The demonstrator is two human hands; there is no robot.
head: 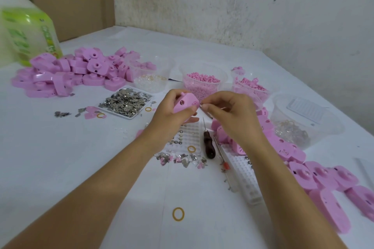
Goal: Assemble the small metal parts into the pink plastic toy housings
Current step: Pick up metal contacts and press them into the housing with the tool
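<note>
Pinching metal part (200, 104), right hand (228, 116), left hand (169, 116) holding housing (185, 103), awl (208, 144) below

Metal part (201, 104): pinched at the fingertips of the right hand (232, 115), too small to tell its shape.
Pink housing (187, 102): its lower side is hidden behind the left hand (170, 119).
Green bottle (28, 32): blurred, label not readable, cut by the left edge.
White tray (245, 178): partly hidden under the right forearm (283, 168).

White table (85, 168) carries pink housings (66, 73), tubs (204, 85), awl (208, 143).
</note>
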